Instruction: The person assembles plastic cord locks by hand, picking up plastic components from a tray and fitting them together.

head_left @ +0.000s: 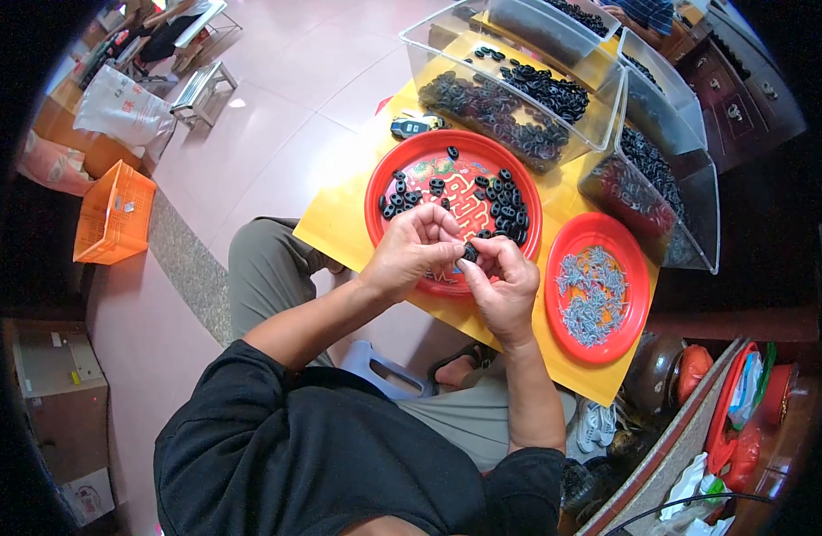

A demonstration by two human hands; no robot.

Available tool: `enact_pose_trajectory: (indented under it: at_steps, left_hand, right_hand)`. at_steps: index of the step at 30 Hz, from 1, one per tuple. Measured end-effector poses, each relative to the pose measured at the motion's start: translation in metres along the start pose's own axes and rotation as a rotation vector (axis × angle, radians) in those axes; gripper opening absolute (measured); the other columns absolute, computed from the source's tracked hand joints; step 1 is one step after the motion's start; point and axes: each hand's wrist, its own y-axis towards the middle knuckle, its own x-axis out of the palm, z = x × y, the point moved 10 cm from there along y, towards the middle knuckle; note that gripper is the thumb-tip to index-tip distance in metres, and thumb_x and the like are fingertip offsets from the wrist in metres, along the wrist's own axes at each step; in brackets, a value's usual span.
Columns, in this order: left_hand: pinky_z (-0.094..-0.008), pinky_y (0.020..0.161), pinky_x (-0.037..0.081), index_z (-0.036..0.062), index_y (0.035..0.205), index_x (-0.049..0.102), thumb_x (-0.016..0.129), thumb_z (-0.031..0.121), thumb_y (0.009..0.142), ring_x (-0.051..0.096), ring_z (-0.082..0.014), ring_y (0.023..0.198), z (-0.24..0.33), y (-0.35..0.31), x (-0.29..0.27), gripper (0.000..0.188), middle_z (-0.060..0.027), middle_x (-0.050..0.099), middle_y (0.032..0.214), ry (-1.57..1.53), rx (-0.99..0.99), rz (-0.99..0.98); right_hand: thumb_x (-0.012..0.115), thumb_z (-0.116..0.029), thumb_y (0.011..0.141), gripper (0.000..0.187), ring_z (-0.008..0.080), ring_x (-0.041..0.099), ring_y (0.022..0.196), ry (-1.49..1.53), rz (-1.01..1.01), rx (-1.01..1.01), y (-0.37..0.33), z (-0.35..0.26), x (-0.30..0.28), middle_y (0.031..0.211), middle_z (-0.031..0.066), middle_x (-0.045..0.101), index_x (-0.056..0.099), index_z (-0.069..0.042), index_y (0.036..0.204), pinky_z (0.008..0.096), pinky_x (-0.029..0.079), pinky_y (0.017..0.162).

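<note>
My left hand (411, 255) and my right hand (503, 284) meet over the near part of a large red tray (373, 192). Between their fingertips is a small black plastic piece (469, 253), pinched from both sides. Similar black oval pieces with two holes (509, 204) lie in the tray, heaped at its right, with a smaller group at its left and a few single ones between. To the right of my right hand, a smaller red plate (561, 329) holds many tiny grey pieces (593, 295), too small to make out exactly. The fingers partly hide the held piece.
Clear plastic bins (518, 112) of black pieces stand on the far and right parts of the yellow tabletop (335, 223). A car key fob (409, 128) lies beyond the tray. An orange crate (114, 213) and a metal stool (203, 94) stand on the left floor. Other people sit farther off.
</note>
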Motion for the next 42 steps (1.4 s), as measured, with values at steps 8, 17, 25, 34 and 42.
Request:
enact_pose_trajectory:
  at_steps: [8, 17, 25, 34, 42]
  left_hand:
    - [-0.0175, 0.048, 0.045, 0.0042, 0.089, 0.054, 0.067, 0.0, 0.079, 0.057, -0.0065, 0.058, -0.001, 0.0, 0.005, 0.017, -0.0011, 0.06, 0.073, -0.026, -0.019, 0.013]
    - [-0.0194, 0.055, 0.048, 0.0032, 0.093, 0.054, 0.066, -0.001, 0.08, 0.059, -0.008, 0.063, 0.026, -0.005, 0.02, 0.019, -0.0022, 0.06, 0.078, 0.115, 0.018, -0.07]
    - [-0.0244, 0.073, 0.05, 0.0016, 0.103, 0.058, 0.064, 0.004, 0.084, 0.062, -0.011, 0.084, 0.057, -0.017, 0.008, 0.02, -0.0069, 0.065, 0.093, 0.363, 0.091, -0.083]
    - [-0.0204, 0.059, 0.047, 0.0006, 0.092, 0.061, 0.061, 0.004, 0.085, 0.059, -0.0061, 0.07, 0.078, -0.059, -0.103, 0.008, -0.0019, 0.064, 0.081, 0.652, 0.13, 0.234]
    - [-0.0209, 0.059, 0.047, -0.0011, 0.088, 0.061, 0.063, 0.004, 0.083, 0.056, -0.0062, 0.065, 0.04, -0.091, -0.128, 0.007, -0.0003, 0.06, 0.075, 0.566, 0.032, 0.183]
  right_hand:
    - [0.068, 0.008, 0.07, 0.024, 0.0193, 0.058, 0.061, -0.068, 0.039, -0.13, -0.002, -0.011, -0.002, 0.073, 0.0103, 0.056, 0.057, 0.0, 0.09, 0.0297, 0.047, 0.055]
    - [0.067, 0.008, 0.071, 0.025, 0.023, 0.062, 0.068, -0.046, 0.115, -0.145, -0.006, -0.024, -0.008, 0.078, 0.0126, 0.058, 0.058, 0.0, 0.094, 0.0316, 0.05, 0.06]
    - [0.067, 0.005, 0.076, 0.02, 0.0102, 0.057, 0.07, -0.232, 0.484, -0.108, 0.02, -0.053, -0.137, 0.083, 0.0028, 0.061, 0.066, -0.002, 0.094, 0.0239, 0.048, 0.062]
    - [0.063, -0.001, 0.079, 0.029, 0.0078, 0.052, 0.059, -0.796, 0.629, -0.016, 0.046, -0.024, -0.296, 0.077, 0.0024, 0.06, 0.065, 0.0, 0.108, 0.0239, 0.047, 0.055]
    - [0.062, 0.002, 0.077, 0.011, 0.0246, 0.06, 0.067, -0.671, 0.073, -0.24, 0.02, -0.054, -0.074, 0.078, 0.0129, 0.059, 0.062, 0.0, 0.088, 0.0337, 0.048, 0.062]
